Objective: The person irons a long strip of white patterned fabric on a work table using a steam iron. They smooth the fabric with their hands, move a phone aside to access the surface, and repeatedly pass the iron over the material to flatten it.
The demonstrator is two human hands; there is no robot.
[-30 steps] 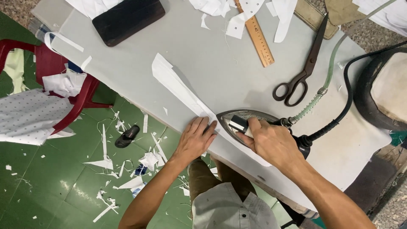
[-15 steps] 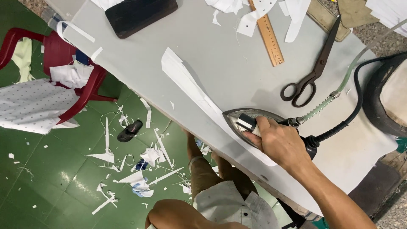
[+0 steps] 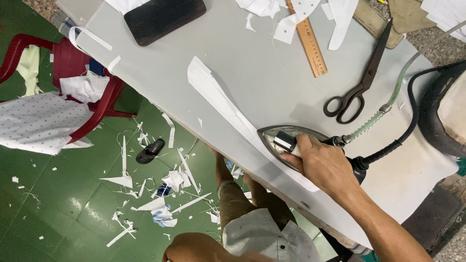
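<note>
1. Fingers of your right hand (image 3: 323,165) are wrapped shut round the handle of the iron (image 3: 291,140), whose pointed metal soleplate aims toward the long white fabric strip (image 3: 228,109) and rests on its near end.
2. Your left hand is out of sight; only a bent arm shows at the bottom edge, below the table, so how open that hand is cannot be told.
3. The strip lies slantwise on the grey table (image 3: 252,73), running from the iron's tip up and away toward the far left, close to the table's near edge.
4. A pale green hose (image 3: 383,104) and a black cord (image 3: 403,136) leave the back of the iron and run to the right.
5. Dark scissors (image 3: 361,80) lie closed just beyond the iron, and a wooden ruler (image 3: 308,41) lies near them, with white cloth scraps over its far end.
6. A dark rectangular block (image 3: 162,17) sits at the far left of the table.
7. Off the table, a red plastic chair (image 3: 92,104) holds dotted white cloth, and white offcuts litter the green floor (image 3: 58,213).
</note>
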